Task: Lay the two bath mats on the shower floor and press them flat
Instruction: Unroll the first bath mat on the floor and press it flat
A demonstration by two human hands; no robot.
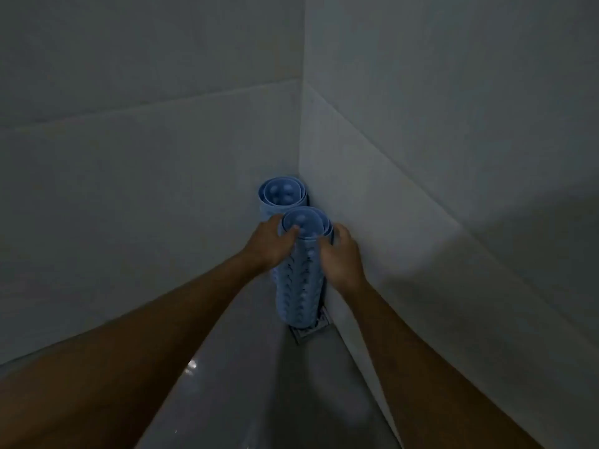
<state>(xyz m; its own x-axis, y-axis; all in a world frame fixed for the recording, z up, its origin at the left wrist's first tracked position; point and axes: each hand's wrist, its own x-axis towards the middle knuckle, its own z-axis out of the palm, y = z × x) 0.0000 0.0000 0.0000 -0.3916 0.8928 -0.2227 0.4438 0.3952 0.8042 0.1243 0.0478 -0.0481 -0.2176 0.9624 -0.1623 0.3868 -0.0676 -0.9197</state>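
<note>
Two rolled blue bath mats stand upright in a dim shower's tiled corner: the rear roll (281, 193) by the wall joint, the front roll (299, 280) with its foot at a square floor drain (310, 332). The left hand (269, 244) and right hand (342, 254) curl round the front roll's top. Bare shower floor (259, 390) lies nearer the camera.

The left forearm (155, 322) and right forearm (421, 348) stretch forward, bare, and converge on the nearer rolled mat (299, 280). The left hand (267, 246) grips the roll's left side just below its top rim, thumb lying on the front. The right hand (342, 254) grips the right side at about the same height, fingers curled round the roll. The 2 palms face each other.
</note>
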